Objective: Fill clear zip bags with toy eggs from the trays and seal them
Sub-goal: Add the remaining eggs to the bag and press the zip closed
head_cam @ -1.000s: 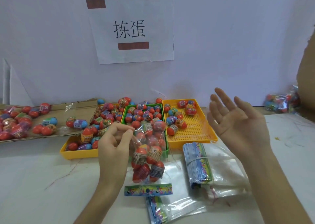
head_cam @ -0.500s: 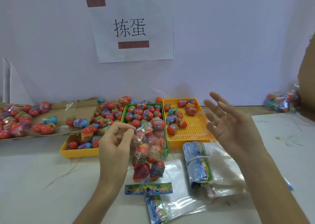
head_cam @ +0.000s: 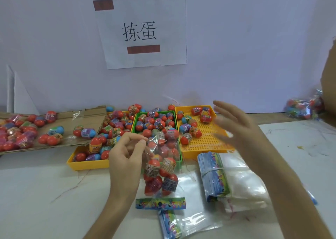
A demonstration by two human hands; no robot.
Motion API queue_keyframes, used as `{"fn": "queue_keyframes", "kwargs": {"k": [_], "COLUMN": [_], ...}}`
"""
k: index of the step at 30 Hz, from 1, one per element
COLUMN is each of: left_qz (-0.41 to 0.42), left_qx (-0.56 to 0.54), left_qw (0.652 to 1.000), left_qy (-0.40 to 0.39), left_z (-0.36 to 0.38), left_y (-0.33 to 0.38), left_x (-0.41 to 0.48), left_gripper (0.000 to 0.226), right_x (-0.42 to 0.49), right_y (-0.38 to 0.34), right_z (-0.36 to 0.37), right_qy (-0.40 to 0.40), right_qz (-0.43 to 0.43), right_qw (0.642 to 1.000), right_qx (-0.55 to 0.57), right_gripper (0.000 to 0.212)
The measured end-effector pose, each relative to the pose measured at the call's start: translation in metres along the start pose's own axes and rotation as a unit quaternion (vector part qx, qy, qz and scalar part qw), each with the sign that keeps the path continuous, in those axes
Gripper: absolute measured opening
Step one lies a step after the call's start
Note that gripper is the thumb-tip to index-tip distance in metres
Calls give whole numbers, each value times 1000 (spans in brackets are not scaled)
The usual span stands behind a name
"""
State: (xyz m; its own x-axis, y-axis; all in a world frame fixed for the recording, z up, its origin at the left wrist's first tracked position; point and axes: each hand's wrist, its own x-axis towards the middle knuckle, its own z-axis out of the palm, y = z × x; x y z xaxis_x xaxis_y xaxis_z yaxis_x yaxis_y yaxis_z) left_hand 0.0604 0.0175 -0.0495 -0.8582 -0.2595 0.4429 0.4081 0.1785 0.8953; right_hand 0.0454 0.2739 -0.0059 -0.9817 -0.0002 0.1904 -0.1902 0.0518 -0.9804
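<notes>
Table (head_cam: 45, 202) white before pale wall (head_cam: 236, 57), left hand (head_cam: 125, 158) fingers (head_cam: 135, 136) pinching egg-filled bag (head_cam: 160, 168), right hand (head_cam: 241, 129) fingers (head_cam: 223, 108) spread

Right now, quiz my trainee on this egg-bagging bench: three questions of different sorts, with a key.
1. True or false: the right hand is open and holds nothing.
2. Which hand pinches the top of the clear zip bag holding toy eggs? A. left hand B. right hand C. both
3. Fill in: the tray directly behind that bag is coloured ____.
Key: 1 true; 2 A; 3 green.
</notes>
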Motion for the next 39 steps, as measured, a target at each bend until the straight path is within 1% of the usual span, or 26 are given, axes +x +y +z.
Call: {"fn": "queue_keyframes", "kwargs": {"k": [1,4,5,6,7,8,9,10,11,12,14,16,17,18,20,21,23,24,25,27,28,30,32,34,36,39], "left_qz": [1,3,4,4,2,0,-1,-2,-2,-2,0,1,2,2,1,0,1,2,2,2,1,-3,-8,-10,-10,-31], "left_qx": [-2,1,-3,-6,-8,-9,-7,-4,-2,-3,-1,4,4,5,5,5,5,4,5,4,1,-4,-18,-31,-35,-54], "left_qw": [1000,1000,1000,1000,1000,1000,1000,1000,1000,1000,1000,1000,1000,1000,1000,1000,1000,1000,1000,1000,1000,1000,1000,999,998,997], "left_qy": [3,4,5,2,-2,-5,-6,-6,-7,-6,-6,-4,-4,-5,-4,-4,-6,-5,-6,-9,-11,-15,-23,-35,-43,-38], "left_z": [0,1,1,1,1,1,2,1,1,2,2,2,2,2,2,2,2,2,2,2,2,2,2,3,4,5], "left_y": [0,-2,-2,-2,-2,-2,-2,-3,-4,-3,-2,-3,-3,-3,-3,-3,-3,-3,-3,-2,-1,-1,0,1,2,3], "left_x": [0,0,0,0,-1,-1,-1,-1,-1,-1,-1,-1,-1,-1,-2,-1,-1,-1,-1,-1,-1,-1,-1,-2,-3,-2], "left_gripper": [31,29,28,26,24,22,22,23,25,28,31,29,27,26,24,24,26,29,31,32,33,31,26,20,14,12], "right_x": [-7,-15,-11,-11,-11,-8,-2,3,2,-2,-5,-5,-4,-4,-2,1,-1,-2,-2,-4,-5,-7,-9,-12,-14,-15], "right_y": [-11,-25,-24,-15,-1,2,1,5,3,0,-7,-8,-4,0,6,9,6,2,2,7,10,15,17,19,21,22], "right_z": [0,-4,-7,-9,-8,-4,1,2,3,1,0,3,6,9,15,16,14,13,14,23,29,38,46,57,66,72], "right_qy": [-133,-208,-188,-153,-92,13,89,86,13,-84,-139,-120,-83,-25,116,117,-40,-98,-117,-57,7,3,-91,-125,-88,-48], "right_qz": [1,-28,-30,-56,-124,-123,-94,-64,-33,0,29,4,-21,-59,-104,-91,-10,29,36,-34,-86,-98,-22,-10,-31,-17], "right_qw": [973,874,891,942,986,987,976,992,989,949,897,923,956,987,980,982,992,975,971,998,989,968,985,986,991,997], "right_qx": [190,438,413,295,70,-100,-175,-69,144,305,419,367,282,145,-124,-118,121,199,203,22,-119,-229,-146,-107,-93,-54], "right_gripper": [56,53,45,36,26,14,15,22,30,38,48,44,38,29,15,17,29,35,37,21,13,15,22,19,5,9]}}
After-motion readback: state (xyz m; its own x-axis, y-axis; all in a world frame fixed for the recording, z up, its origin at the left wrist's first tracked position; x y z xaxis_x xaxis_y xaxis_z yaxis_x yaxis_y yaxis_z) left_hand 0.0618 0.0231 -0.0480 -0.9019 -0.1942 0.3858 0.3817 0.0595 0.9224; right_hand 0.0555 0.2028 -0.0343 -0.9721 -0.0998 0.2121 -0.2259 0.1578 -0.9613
